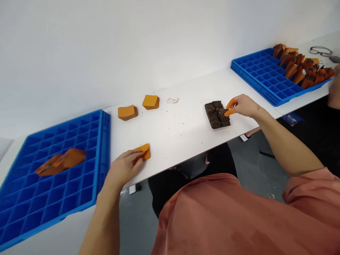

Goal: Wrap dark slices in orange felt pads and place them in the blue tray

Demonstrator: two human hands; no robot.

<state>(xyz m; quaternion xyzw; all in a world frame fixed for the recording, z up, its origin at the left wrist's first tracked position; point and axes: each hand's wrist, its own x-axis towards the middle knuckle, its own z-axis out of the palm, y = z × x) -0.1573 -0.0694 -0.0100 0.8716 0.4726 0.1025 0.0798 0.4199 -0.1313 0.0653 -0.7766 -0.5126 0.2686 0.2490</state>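
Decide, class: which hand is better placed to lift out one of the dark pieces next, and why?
Probably the right hand: its orange-covered fingers are right at the dark pieces. The left hand is farther off, at an orange packet.

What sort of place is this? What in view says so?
Probably a small hand-packing workroom: blue divided trays on long white worktables, stacked orange packets, and dark brown pieces lined up in rows.
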